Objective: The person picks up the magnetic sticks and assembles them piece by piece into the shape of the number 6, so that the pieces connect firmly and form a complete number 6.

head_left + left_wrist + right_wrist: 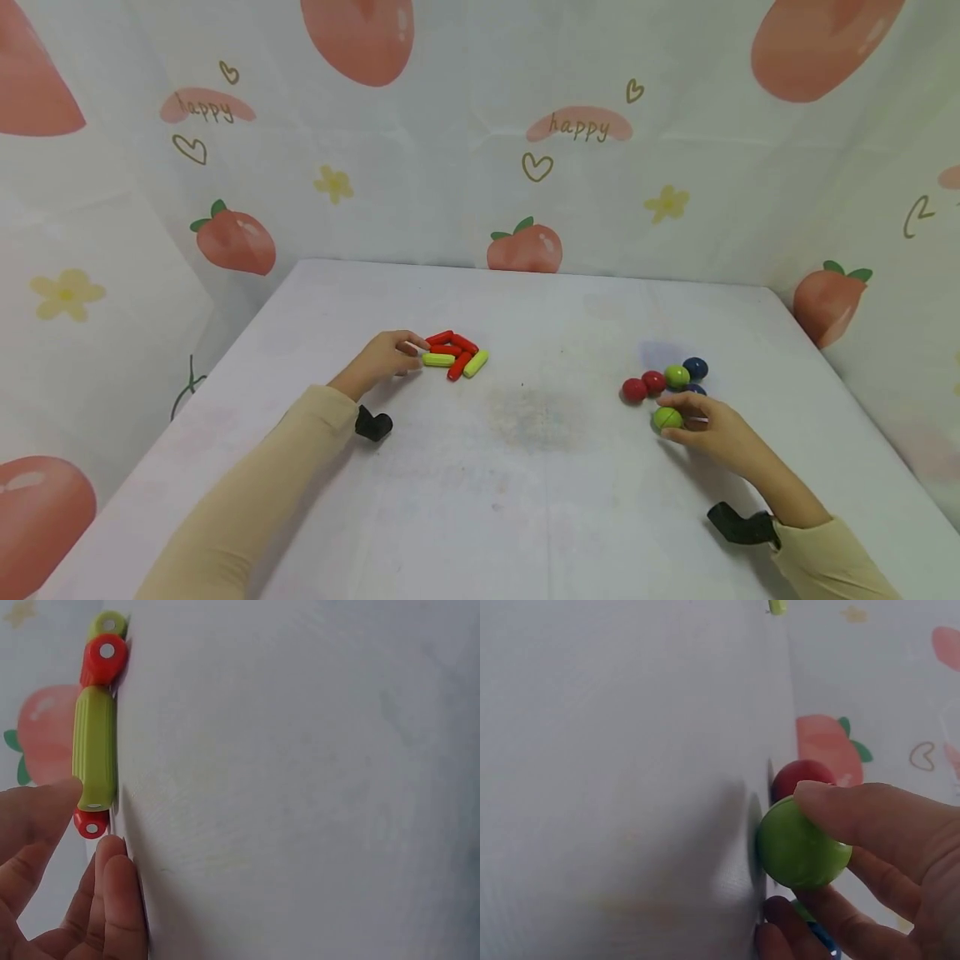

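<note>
R hand (720,432) pinches green ball (667,419); it's round, so uneven pressure could pop it toward red balls (634,390) ahead-left. L hand (381,361) parted, yellow rod (438,360) just ahead, contact unclear; a bump might scatter red rods (459,367).

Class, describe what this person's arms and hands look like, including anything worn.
Both arms wear plain beige sleeves: the left sleeve reaches close to the wrist, while the right sleeve ends farther up the forearm. A black, angular piece juts out near each cuff, left and right. The left hand and right hand are ungloved.
</note>
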`<state>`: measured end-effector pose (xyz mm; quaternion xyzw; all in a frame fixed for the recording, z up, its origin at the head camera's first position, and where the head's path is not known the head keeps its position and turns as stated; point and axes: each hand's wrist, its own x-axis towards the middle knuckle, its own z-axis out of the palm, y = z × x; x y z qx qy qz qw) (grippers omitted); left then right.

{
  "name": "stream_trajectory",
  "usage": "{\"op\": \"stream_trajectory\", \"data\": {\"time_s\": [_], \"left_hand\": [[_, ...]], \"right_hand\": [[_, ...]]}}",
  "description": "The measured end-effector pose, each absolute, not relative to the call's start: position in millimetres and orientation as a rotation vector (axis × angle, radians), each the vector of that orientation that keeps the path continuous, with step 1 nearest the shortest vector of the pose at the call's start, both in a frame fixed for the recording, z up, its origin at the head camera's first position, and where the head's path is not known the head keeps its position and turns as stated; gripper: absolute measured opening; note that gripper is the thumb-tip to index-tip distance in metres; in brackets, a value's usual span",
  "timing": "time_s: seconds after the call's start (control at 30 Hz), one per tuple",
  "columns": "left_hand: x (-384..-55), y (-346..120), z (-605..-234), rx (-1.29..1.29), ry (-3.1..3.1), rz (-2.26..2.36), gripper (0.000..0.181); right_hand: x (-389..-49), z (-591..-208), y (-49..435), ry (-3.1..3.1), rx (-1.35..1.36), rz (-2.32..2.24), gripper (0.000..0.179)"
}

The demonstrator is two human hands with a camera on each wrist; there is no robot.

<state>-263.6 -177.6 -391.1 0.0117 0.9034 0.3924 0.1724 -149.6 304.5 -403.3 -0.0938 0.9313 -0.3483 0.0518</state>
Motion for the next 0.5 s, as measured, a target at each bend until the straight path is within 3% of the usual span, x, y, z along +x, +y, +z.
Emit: {"op": "stream_trajectory", "data": {"time_s": [0.5], "left_hand": [[-267.6,-174.2,-391.2,-0.024,2.556,1.089,0.029]], "right_hand": [[-150.7,-402.3,305.2,2.817,-0.195,-1.01,0.044]]}}
